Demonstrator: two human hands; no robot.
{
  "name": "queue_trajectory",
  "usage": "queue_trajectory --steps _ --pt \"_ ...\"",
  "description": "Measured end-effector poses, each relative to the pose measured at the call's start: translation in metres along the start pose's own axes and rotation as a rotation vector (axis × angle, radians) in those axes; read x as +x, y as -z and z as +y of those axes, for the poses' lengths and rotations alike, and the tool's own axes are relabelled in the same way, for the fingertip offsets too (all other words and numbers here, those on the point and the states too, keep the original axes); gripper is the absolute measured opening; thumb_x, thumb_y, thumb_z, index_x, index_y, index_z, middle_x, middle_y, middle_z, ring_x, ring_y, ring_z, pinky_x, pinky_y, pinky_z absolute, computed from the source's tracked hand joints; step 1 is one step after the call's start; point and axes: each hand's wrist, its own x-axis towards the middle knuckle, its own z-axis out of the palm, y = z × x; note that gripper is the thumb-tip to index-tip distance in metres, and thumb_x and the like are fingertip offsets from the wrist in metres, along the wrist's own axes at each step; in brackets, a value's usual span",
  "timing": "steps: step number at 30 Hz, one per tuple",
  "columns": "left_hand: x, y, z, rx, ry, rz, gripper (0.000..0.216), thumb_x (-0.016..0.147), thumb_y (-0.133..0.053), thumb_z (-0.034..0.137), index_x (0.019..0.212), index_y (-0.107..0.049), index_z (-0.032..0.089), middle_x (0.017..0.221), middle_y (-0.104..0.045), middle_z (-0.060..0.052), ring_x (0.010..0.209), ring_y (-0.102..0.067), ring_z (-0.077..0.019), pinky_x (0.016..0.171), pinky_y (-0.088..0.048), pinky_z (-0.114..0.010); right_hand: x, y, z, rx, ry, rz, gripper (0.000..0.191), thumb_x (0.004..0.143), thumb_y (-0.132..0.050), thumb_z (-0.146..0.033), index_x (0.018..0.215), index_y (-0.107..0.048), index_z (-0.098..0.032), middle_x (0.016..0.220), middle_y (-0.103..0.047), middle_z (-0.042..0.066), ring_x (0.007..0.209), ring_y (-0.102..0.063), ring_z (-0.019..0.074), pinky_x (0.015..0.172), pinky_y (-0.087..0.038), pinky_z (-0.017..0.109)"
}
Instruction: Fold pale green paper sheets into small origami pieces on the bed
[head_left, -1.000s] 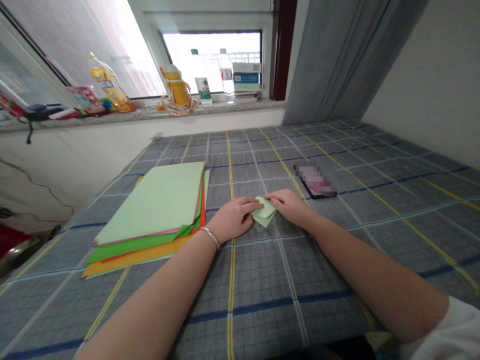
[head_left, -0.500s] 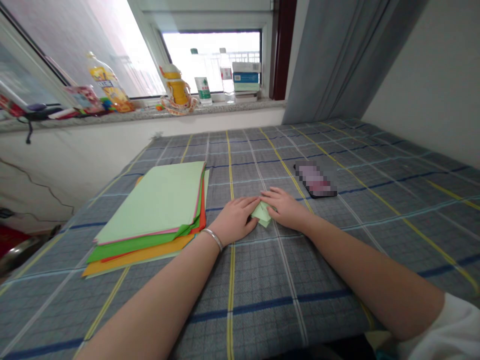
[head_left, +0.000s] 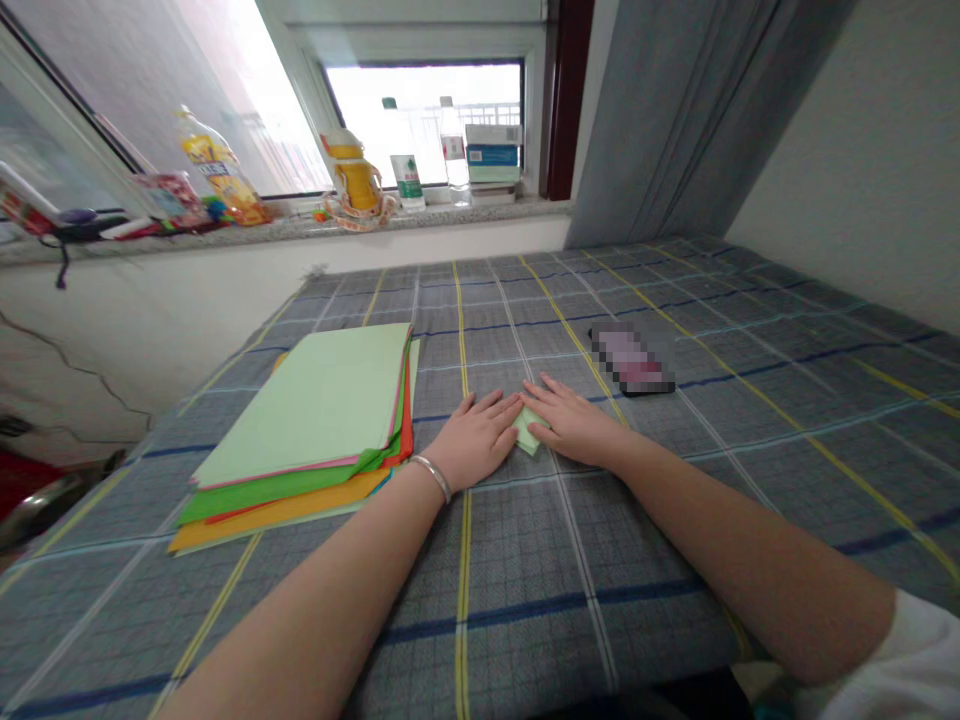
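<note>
Lying near the centre of the frame, a small folded piece of pale green paper (head_left: 528, 431) is pinned to the grey checked cloth with yellow and blue lines (head_left: 525, 590) by both hands. The left hand (head_left: 476, 440) is laid flat, palm down, fingers spread and straight, with its fingertips (head_left: 504, 405) resting on the paper's left edge. The right hand (head_left: 574, 422) is likewise flattened and wide – nothing is gripped – and its fingers cover the paper's right side, so only a narrow wedge of green is seen between the two hands. A thin silver bangle (head_left: 433, 472) is worn on the left wrist, and a white sleeve (head_left: 907, 665) is seen at the lower right corner.

Just left of the left hand, a stack of large coloured paper sheets (head_left: 315, 410) is spread on the cloth – pale green on top, with pink, darker green, red and orange edges showing beneath. Right of and above the hands, well apart from them, a dark flat rectangular object (head_left: 632, 360) is blurred out.

Along the upper left, a stone window sill (head_left: 420, 222) is lined with a yellow-labelled plastic bottle (head_left: 219, 165), a yellow lidded cup (head_left: 355, 180) and two clear bottles (head_left: 409, 160). A grey curtain (head_left: 675, 110) hangs at the upper right.
</note>
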Motion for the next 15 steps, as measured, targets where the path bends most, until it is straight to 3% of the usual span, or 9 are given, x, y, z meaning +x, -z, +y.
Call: queue_trajectory --steps 3,7,10,15 --pt "0.001 0.001 0.003 0.056 0.058 0.015 0.049 0.097 -0.024 0.037 0.141 -0.037 0.023 0.146 -0.04 -0.001 0.137 -0.031 -0.0242 0.111 -0.021 -0.051 -0.001 0.004 0.005 0.036 -0.016 -0.047 0.063 0.09 -0.037 -0.048 0.144 -0.035 -0.015 0.152 -0.026 0.01 0.141 -0.014 0.0309 0.113 -0.018 0.048" --pt "0.002 -0.002 0.011 0.132 0.084 0.084 0.046 0.093 -0.035 0.037 0.137 -0.043 0.023 0.14 -0.048 -0.002 0.132 -0.038 -0.0266 0.111 -0.023 -0.051 0.001 0.005 0.009 0.082 -0.009 -0.056 0.079 0.079 -0.052 -0.062 0.144 -0.035 -0.02 0.152 -0.026 0.011 0.141 -0.016 0.033 0.112 -0.02 0.049" --pt "0.0 -0.005 0.017 0.174 0.079 0.132 0.049 0.091 -0.043 0.039 0.136 -0.045 0.02 0.139 -0.05 -0.005 0.13 -0.041 -0.0278 0.111 -0.023 -0.05 0.002 0.004 0.008 0.064 -0.025 -0.027 0.085 0.07 -0.062 -0.061 0.142 -0.039 -0.022 0.15 -0.03 0.012 0.139 -0.02 0.0356 0.111 -0.022 0.051" --pt "0.0 -0.01 0.021 0.234 0.099 0.131 0.049 0.093 -0.038 0.037 0.136 -0.044 0.014 0.142 -0.046 -0.009 0.131 -0.04 -0.0281 0.111 -0.022 -0.049 0.001 0.004 0.003 -0.036 -0.025 -0.009 0.082 0.073 -0.06 -0.062 0.141 -0.04 -0.022 0.149 -0.033 0.013 0.137 -0.024 0.0374 0.109 -0.024 0.053"
